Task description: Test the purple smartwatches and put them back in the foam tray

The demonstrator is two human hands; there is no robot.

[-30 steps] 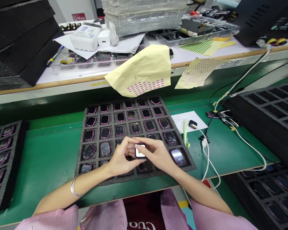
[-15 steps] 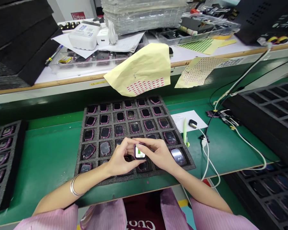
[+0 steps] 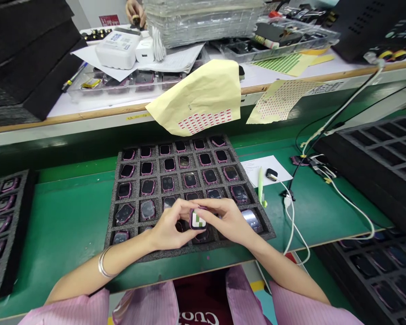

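Observation:
A smartwatch body without a strap is held between my two hands, its screen lit with white and green blocks. My left hand grips it from the left, fingers behind and along the top, thumb at the lower edge. My right hand wraps it from the right, with a finger or thumb on the screen. Below lies a grey foam tray whose compartments hold many purple-rimmed watch bodies, such as a dark watch. My hands cover part of the front rows.
Another foam tray of watches lies at left, and dark trays stand at right. A green pen, paper and white cables lie right of the tray. Yellow sticker sheets hang from the shelf. Another person's hand shows behind it.
The lit screen's green and white pattern has changed, and the watch and both hands have shifted slightly down. Another person's hand has appeared behind the shelf.

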